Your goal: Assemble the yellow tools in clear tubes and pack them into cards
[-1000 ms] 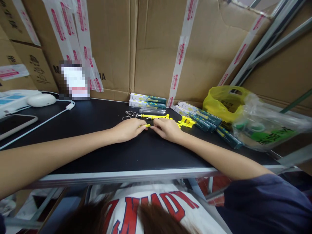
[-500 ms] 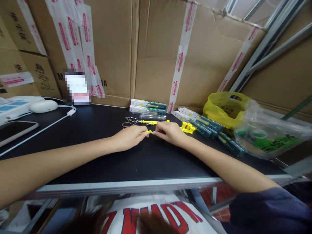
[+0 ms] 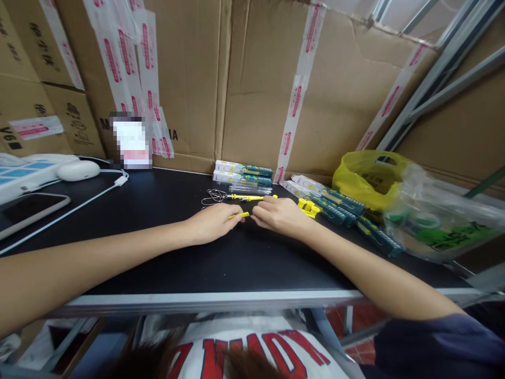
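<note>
My left hand [image 3: 216, 223] is closed round a slim yellow plastic piece [image 3: 240, 215], whose tip points to the right. My right hand [image 3: 281, 216] pinches close to that tip; a thin pale bit [image 3: 252, 215] shows at its fingertips, too small to name. Whether it joins the yellow piece I cannot tell. Just behind the hands lie slender yellow rods [image 3: 252, 198] with metal parts, beside a tangle of thin wire loops [image 3: 215, 197]. Several short yellow plastic parts [image 3: 309, 208] lie right of my right hand.
Green-and-white narrow boxes [image 3: 242, 173] and clear tubes [image 3: 250, 188] stand behind. More boxes [image 3: 327, 200] lie right, near a yellow bag [image 3: 366, 179] and a clear bag [image 3: 442, 226]. A phone [image 3: 35, 210], cable [image 3: 79, 210] and power strip [image 3: 35, 171] are left.
The whole view has shifted slightly to the right. Both hands keep their grips near each other, and the right fingers have curled a little more.
</note>
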Action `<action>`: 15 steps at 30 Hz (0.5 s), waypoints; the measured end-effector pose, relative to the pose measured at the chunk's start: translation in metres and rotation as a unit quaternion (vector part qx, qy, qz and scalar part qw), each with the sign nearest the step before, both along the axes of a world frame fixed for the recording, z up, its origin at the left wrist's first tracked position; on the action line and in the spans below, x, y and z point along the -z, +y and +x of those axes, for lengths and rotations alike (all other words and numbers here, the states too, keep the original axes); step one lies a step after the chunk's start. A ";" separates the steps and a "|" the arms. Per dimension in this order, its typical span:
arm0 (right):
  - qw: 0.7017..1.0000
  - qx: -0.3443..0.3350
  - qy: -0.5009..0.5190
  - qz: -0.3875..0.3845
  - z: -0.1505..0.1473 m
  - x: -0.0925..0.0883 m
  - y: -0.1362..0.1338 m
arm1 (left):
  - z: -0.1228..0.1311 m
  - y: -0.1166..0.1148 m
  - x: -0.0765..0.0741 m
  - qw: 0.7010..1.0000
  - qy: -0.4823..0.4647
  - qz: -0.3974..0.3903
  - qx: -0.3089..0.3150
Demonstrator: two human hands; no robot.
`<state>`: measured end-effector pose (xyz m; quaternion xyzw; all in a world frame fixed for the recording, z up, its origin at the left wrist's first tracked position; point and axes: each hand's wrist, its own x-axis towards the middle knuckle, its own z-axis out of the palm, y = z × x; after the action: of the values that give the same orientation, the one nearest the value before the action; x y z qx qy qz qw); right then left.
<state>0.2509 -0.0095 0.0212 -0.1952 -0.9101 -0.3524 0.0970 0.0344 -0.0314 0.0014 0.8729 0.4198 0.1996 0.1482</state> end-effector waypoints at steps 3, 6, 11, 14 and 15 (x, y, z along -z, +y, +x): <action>0.999 -0.018 -0.016 0.038 -0.001 0.001 -0.001 | 0.000 -0.001 -0.002 1.000 0.004 -0.008 -0.002; 0.998 -0.027 -0.040 0.051 0.000 0.003 -0.002 | 0.000 -0.002 -0.004 1.000 0.007 -0.025 -0.006; 0.998 0.021 -0.065 -0.008 -0.002 0.004 -0.003 | -0.001 -0.002 -0.004 1.000 0.013 -0.021 0.000; 0.996 0.048 -0.040 -0.059 -0.005 0.006 -0.002 | -0.002 -0.001 -0.002 1.000 0.007 -0.006 -0.010; 0.996 0.053 -0.029 -0.070 -0.006 0.007 -0.001 | -0.002 -0.001 -0.001 1.000 0.004 0.000 -0.014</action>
<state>0.2453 -0.0105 0.0141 -0.2396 -0.9234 -0.2976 0.0377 0.0325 -0.0325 0.0022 0.8677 0.4324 0.1981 0.1442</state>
